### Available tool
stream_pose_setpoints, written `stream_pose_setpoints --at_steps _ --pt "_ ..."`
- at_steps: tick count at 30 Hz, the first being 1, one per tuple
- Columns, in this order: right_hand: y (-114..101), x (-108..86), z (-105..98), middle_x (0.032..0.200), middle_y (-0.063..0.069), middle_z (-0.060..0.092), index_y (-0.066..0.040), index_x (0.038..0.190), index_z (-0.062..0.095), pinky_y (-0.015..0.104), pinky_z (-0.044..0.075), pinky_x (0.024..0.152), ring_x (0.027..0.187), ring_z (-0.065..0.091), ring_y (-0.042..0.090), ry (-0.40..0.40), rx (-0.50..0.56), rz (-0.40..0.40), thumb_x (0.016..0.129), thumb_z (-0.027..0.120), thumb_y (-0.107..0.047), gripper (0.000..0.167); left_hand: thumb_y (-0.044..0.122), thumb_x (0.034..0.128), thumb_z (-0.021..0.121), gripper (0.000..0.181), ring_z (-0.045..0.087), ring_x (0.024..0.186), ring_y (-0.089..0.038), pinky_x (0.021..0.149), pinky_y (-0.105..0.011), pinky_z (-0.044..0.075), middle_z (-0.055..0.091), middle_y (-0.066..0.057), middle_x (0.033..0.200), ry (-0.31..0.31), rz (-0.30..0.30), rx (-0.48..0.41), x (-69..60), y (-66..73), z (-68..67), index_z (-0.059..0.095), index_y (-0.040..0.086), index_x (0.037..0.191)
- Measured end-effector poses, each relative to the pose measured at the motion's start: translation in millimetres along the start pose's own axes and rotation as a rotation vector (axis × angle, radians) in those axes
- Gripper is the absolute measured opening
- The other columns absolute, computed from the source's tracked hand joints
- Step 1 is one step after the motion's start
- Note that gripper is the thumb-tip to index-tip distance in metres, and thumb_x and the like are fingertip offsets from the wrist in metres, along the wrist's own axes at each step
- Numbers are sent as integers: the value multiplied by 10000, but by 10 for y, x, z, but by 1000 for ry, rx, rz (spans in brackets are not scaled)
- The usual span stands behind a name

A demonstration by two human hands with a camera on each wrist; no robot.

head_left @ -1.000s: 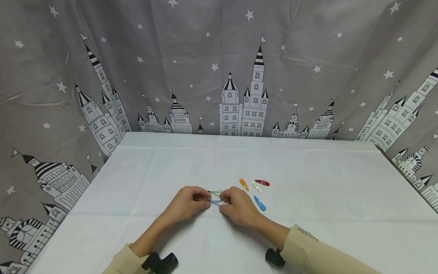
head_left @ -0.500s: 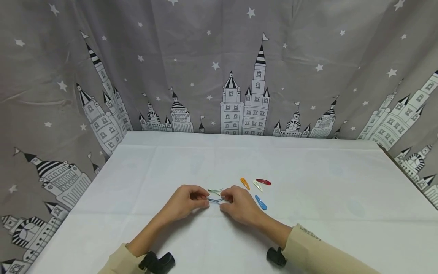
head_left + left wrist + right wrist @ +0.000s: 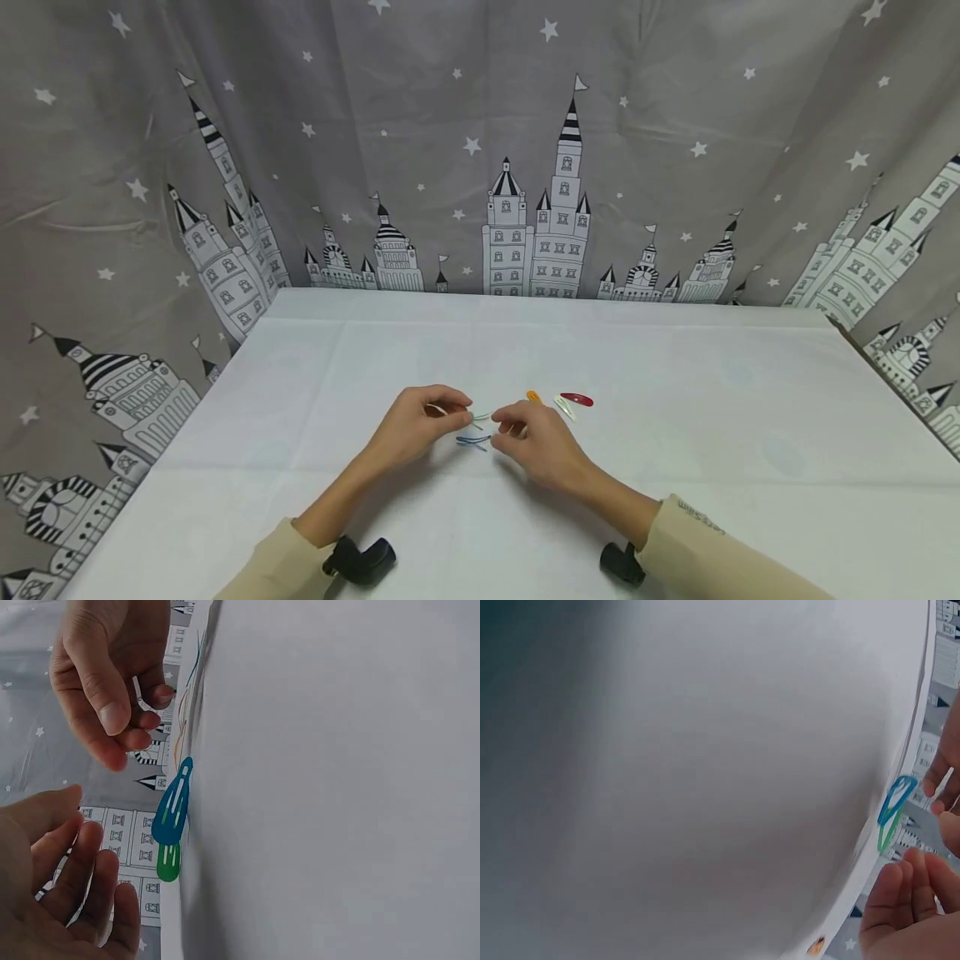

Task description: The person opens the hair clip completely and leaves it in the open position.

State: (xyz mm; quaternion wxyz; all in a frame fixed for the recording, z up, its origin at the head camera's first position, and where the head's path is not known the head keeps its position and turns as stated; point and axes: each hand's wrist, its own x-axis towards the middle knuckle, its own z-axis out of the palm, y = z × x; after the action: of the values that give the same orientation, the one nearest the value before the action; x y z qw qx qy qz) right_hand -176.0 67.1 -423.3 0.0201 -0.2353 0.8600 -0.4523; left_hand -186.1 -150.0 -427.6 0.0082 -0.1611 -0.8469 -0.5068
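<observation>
A blue hair clip (image 3: 473, 440) and a green hair clip (image 3: 481, 417) stand out between the two hands in the head view. My left hand (image 3: 411, 429) has its fingertips over the green clip's left end; in the left wrist view that hand (image 3: 71, 862) is apart from the blue clip (image 3: 172, 806) and green clip (image 3: 169, 862), fingers loosely bent. My right hand (image 3: 546, 443) is beside the blue clip's right end, and in the right wrist view the hand (image 3: 911, 907) holds nothing visible.
Right of the hands on the white-covered table (image 3: 675, 375) lie a red clip (image 3: 577, 400), a pale clip (image 3: 564, 407) and an orange clip (image 3: 533, 397), partly hidden by my right hand. A grey castle-print curtain (image 3: 450, 108) hangs behind.
My left hand has shifted away from me and rightward, off the blue clip's end. My right hand has moved slightly right, covering another blue clip and part of the orange one.
</observation>
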Motion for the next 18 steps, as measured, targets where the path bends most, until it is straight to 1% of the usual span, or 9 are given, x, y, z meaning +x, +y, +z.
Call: stream_pose_setpoints --at_steps 4,7,11,14,18 --pt "40 -16 -92 878 -16 662 7 1046 733 286 489 691 796 577 136 37 -17 14 867 702 -54 192 167 878 748 204 630 868 -160 810 -357 503 700 19 912 -22 -1 7 107 43 66 741 31 1030" --pt "72 -20 -166 879 -18 656 7 1025 740 282 488 678 785 573 136 71 -35 15 854 711 -31 177 168 877 744 209 633 862 -168 812 -363 504 703 14 917 -28 -7 10 200 55 99 741 27 1030" --pt "138 -8 -255 940 29 695 15 1013 741 289 488 685 784 578 141 118 -62 8 840 727 -16 176 167 883 735 220 640 878 -166 824 -349 509 710 4 940 -43 -13 13 332 71 156 739 16 1044" --pt "198 18 -309 978 49 707 11 1021 743 312 485 707 803 582 150 136 -85 11 843 735 -17 181 161 888 728 221 643 903 -164 849 -345 508 711 -3 950 -68 -3 23 430 88 210 736 10 1048" --pt "279 59 -366 913 37 684 1 1028 745 334 483 714 815 585 165 146 -135 40 846 742 -31 184 152 894 721 207 641 928 -160 873 -342 504 711 -7 965 -109 19 44 539 104 287 736 9 1043"
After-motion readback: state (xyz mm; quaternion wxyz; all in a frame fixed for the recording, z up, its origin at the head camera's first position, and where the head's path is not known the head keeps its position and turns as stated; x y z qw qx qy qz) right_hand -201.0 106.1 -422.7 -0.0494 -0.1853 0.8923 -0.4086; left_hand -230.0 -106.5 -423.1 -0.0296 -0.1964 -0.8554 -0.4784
